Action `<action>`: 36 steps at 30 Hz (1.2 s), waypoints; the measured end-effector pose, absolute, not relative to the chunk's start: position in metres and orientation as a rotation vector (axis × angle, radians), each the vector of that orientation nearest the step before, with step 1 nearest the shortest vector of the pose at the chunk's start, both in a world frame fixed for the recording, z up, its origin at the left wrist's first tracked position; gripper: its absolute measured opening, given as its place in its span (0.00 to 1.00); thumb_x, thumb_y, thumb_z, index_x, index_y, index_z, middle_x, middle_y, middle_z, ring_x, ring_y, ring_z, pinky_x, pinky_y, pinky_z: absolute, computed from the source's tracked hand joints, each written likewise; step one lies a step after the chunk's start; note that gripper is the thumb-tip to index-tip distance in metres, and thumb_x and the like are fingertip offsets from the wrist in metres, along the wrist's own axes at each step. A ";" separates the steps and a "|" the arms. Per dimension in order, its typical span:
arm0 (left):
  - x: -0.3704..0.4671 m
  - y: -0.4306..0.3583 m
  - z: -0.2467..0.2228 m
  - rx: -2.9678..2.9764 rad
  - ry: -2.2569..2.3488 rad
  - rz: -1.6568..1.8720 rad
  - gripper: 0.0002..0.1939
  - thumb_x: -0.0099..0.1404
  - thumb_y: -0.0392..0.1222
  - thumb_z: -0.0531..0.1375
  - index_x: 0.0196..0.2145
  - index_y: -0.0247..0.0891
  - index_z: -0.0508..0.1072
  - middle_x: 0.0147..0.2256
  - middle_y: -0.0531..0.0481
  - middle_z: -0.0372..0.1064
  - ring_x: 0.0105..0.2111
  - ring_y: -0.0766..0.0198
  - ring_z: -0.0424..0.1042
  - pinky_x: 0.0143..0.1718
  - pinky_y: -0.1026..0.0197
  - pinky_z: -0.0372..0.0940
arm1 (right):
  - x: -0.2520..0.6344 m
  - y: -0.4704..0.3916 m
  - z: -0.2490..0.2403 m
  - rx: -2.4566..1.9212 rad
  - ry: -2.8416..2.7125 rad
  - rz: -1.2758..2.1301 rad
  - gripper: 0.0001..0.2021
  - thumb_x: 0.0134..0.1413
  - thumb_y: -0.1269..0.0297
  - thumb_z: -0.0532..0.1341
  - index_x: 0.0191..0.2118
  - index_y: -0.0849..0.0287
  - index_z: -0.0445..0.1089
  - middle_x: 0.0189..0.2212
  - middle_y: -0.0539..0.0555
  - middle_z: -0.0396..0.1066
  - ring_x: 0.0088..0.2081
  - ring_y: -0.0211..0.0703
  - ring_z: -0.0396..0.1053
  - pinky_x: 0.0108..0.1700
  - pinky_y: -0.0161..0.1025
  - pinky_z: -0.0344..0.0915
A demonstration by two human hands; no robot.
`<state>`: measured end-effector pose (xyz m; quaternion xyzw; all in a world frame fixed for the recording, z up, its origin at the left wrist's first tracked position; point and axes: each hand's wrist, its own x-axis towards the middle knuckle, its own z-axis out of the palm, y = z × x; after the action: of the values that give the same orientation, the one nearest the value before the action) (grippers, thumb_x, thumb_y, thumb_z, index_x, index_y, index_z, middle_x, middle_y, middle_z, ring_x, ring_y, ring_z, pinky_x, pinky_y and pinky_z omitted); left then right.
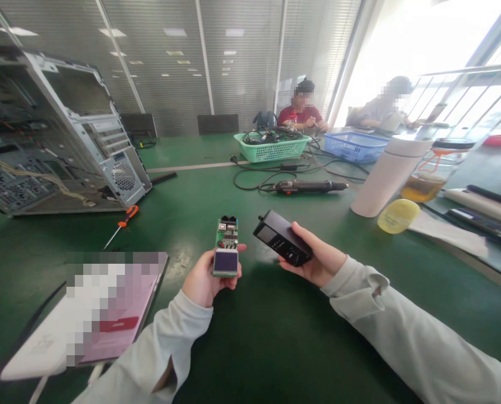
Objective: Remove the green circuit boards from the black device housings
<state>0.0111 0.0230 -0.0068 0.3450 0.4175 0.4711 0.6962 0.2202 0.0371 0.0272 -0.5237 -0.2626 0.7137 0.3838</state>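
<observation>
My left hand is closed round a green circuit board with a small dark screen at its near end and ports at its far end. In my right hand is a black rectangular case, tilted, with a window and small holes on the face toward me. The two things are held apart above the table, the case to the right of the board. Fingers cover parts of both.
An open computer case stands at left, an orange-handled screwdriver before it. Beyond my hands lie a corded electric screwdriver and a green basket of cables. A pink bottle stands right. Two people sit at the far side.
</observation>
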 end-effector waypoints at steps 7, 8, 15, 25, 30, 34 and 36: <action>0.013 0.023 -0.010 0.721 0.949 1.027 0.24 0.54 0.50 0.51 0.37 0.29 0.77 0.18 0.46 0.68 0.15 0.65 0.62 0.18 0.63 0.56 | 0.218 0.030 0.023 -1.131 -0.508 2.169 0.26 0.66 0.51 0.39 0.45 0.64 0.67 0.20 0.52 0.66 0.23 0.37 0.70 0.28 0.33 0.70; 0.012 0.023 -0.009 0.711 0.948 1.031 0.24 0.54 0.49 0.50 0.36 0.28 0.77 0.18 0.46 0.68 0.15 0.64 0.62 0.18 0.62 0.56 | 0.217 0.029 0.021 -1.094 -0.545 2.222 0.26 0.66 0.52 0.38 0.46 0.64 0.67 0.20 0.51 0.65 0.23 0.37 0.70 0.28 0.32 0.69; 0.014 0.019 0.001 0.651 0.927 1.073 0.26 0.64 0.50 0.45 0.36 0.27 0.77 0.17 0.47 0.68 0.14 0.66 0.63 0.17 0.66 0.57 | 0.212 0.025 0.017 -1.055 -0.704 2.311 0.30 0.66 0.49 0.35 0.42 0.65 0.66 0.19 0.52 0.64 0.22 0.38 0.69 0.27 0.31 0.67; 0.014 0.015 0.003 0.669 0.872 1.125 0.21 0.66 0.48 0.47 0.30 0.32 0.74 0.17 0.48 0.68 0.15 0.67 0.64 0.18 0.67 0.58 | 0.210 0.024 0.013 -1.208 -0.945 1.997 0.18 0.51 0.52 0.57 0.39 0.63 0.64 0.25 0.52 0.67 0.24 0.37 0.65 0.28 0.34 0.66; 0.012 0.023 -0.002 0.649 0.868 1.081 0.23 0.63 0.48 0.47 0.35 0.27 0.75 0.17 0.47 0.66 0.14 0.66 0.62 0.16 0.66 0.56 | 0.239 0.020 0.014 -1.238 -1.594 1.137 0.26 0.39 0.50 0.64 0.42 0.62 0.65 0.36 0.55 0.69 0.35 0.43 0.68 0.34 0.37 0.66; 0.010 0.026 -0.005 0.635 0.886 1.071 0.25 0.62 0.47 0.46 0.37 0.25 0.75 0.16 0.47 0.66 0.13 0.66 0.60 0.15 0.65 0.55 | 0.291 0.005 0.018 -1.579 -1.720 0.444 0.26 0.39 0.44 0.59 0.41 0.59 0.67 0.36 0.58 0.70 0.36 0.52 0.69 0.38 0.49 0.66; 0.009 0.025 -0.005 0.644 0.862 1.072 0.24 0.62 0.47 0.47 0.38 0.25 0.75 0.17 0.47 0.67 0.14 0.66 0.61 0.16 0.65 0.56 | 0.330 -0.002 0.018 -1.860 -1.667 0.281 0.28 0.34 0.41 0.58 0.39 0.57 0.68 0.33 0.59 0.70 0.34 0.56 0.69 0.37 0.54 0.65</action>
<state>0.0094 0.0247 -0.0052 0.2920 0.3907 0.4860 0.7251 0.3301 -0.0024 0.0176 -0.7037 -0.6309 0.1063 0.3090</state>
